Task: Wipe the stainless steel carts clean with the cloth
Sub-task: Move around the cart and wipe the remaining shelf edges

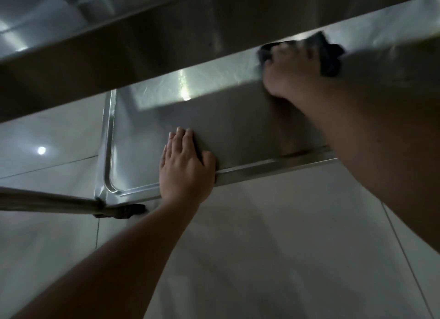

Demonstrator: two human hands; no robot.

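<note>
The stainless steel cart's lower shelf (pixel 238 118) stretches across the middle of the head view, with a raised rim along its near and left edges. My left hand (pixel 185 166) lies flat on the shelf's near rim, fingers straight. My right hand (pixel 290 68) is further in on the shelf, under the shelf above, and grips a dark cloth (pixel 328 57) bunched against the metal. Part of the cloth is hidden by the upper shelf's edge.
The cart's upper shelf (pixel 142 45) crosses the top of the view just above my right hand. A cart leg and a caster (pixel 123 211) stand at the lower shelf's near left corner. Pale glossy floor tiles (pixel 285 247) surround the cart.
</note>
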